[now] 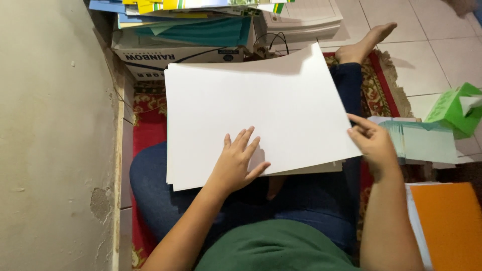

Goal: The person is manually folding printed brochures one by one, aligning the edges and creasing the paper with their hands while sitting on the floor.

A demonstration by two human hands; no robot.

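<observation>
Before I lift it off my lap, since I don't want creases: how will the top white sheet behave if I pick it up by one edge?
The top white sheet is large and thin, so it will probably droop. Its far corner already curls upward, suggesting it bends easily. It looks light, and with the left hand lying flat and the right hand at the edge, it may slide over the stack beneath.

A single head-worn camera is looking steeply down from close above the seated person's lap, facing forward along the legs toward the stacked boxes (181,52), taking in the wall (55,135) at left and tiled floor (432,45) at right.
</observation>
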